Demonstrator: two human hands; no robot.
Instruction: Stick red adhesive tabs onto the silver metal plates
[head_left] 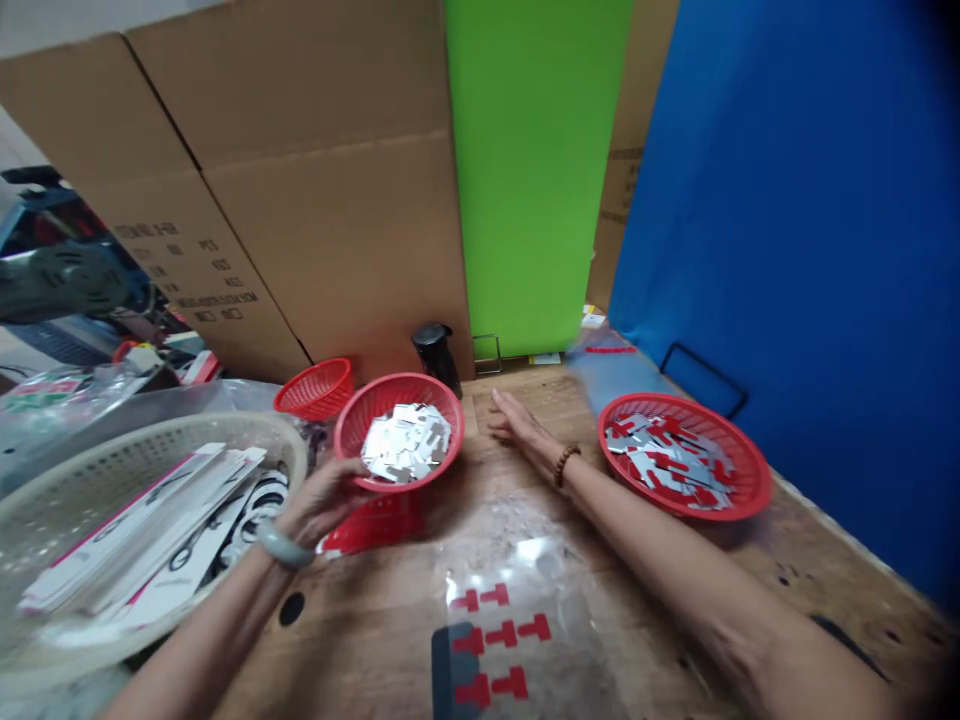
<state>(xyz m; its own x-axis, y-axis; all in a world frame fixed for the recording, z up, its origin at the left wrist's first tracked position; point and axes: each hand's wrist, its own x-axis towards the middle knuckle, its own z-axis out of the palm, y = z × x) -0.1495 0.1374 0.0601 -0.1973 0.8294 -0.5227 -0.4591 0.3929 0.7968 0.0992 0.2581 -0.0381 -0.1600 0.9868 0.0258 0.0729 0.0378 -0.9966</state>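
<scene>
My left hand (319,498) grips the near rim of a red basket (442,395) filled with small silver metal pieces (406,441), holding it tilted above the wooden table (645,600). My right hand (517,425) lies flat on the table beside that basket, fingers stretched out, holding nothing; a bead bracelet is on its wrist. At the right sits another red basket (750,492) holding silver pieces with red tape. Close to me lies a clear sheet (502,630) with several red T-shaped stickers.
A large beige basket (45,480) with white printed cards stands at left. An empty red basket (315,388) and a black container (436,352) are behind. Cardboard boxes (300,180), a green panel (536,170) and a blue panel (810,250) wall off the back.
</scene>
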